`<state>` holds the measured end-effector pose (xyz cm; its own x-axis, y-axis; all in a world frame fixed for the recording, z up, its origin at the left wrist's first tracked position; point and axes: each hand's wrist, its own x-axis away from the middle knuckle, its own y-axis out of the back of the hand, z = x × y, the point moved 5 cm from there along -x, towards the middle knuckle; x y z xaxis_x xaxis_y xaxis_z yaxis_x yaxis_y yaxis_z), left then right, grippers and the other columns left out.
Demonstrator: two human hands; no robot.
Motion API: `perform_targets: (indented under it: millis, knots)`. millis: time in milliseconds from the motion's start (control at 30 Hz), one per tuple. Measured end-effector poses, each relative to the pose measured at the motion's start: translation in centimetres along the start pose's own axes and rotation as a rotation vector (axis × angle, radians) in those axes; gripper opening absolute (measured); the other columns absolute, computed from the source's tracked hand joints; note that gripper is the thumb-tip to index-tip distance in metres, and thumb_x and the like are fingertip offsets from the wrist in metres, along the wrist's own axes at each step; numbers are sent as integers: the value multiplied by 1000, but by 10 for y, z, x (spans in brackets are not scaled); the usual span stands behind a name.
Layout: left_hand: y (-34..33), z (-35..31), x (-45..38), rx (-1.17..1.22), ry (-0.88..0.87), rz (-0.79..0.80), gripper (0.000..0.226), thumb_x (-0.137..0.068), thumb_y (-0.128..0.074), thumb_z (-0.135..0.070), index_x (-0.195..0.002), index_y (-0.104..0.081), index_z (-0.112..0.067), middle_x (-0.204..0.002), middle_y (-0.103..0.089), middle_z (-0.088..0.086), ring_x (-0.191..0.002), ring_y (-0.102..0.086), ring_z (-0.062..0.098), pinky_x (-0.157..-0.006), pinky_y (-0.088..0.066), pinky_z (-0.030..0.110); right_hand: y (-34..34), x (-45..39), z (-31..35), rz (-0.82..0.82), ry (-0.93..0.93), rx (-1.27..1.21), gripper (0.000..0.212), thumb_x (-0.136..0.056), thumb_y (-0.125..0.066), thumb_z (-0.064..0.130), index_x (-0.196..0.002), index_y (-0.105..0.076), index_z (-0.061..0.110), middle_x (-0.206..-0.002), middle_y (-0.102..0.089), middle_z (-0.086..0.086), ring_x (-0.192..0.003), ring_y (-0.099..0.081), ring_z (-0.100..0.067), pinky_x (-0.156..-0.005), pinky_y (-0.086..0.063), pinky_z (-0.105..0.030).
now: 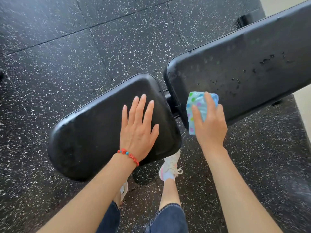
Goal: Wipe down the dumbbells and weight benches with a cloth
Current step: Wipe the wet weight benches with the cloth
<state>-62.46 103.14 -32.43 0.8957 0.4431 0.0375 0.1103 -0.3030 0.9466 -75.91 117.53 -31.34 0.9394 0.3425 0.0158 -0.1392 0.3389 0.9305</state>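
Resting flat, left hand spreads on seat pad; right hand grips cloth

The back pad of the bench is cut off by the right and top edges of the view, so its far end is not seen. Its near corner is covered by the cloth, and much of the cloth is itself hidden under the right hand. Part of the seat pad is covered by the left hand. The frame beneath both pads is almost wholly concealed. One shoe is mostly hidden behind the left forearm. The floor at the lower right is blurred.
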Motion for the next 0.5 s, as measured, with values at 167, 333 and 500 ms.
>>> perform_targets:
  millis: [167, 333, 500]
  knots:
    - [-28, -13, -30, -72, 112, -14, 57, -86, -41, -32, -137, -41, -4, -145, -37, 18, -136, -27, 32, -111, -15, 52, -20, -20, -3, -83, 178, 65, 42, -84, -53, 38, -118, -59, 14, -80, -54, -15, -63, -55, -28, -47, -46, -29]
    - [-39, -15, -31, -162, 146, -31, 59, -87, -41, -32, -139, -36, -4, -147, -35, 17, -137, -24, 31, -112, -11, 51, -35, -77, 38, -150, 325, 66, 43, -81, -51, 39, -112, -64, 12, -78, -58, -15, -63, -58, -28, -47, -47, -29]
    - [-37, -16, -32, -188, 156, -49, 59, -87, -41, -31, -139, -38, -3, -147, -35, 18, -137, -24, 30, -112, -12, 51, -37, -86, 41, -161, 368, 86, 44, -85, -48, 42, -113, -63, 12, -76, -57, -13, -63, -57, -26, -50, -47, -30]
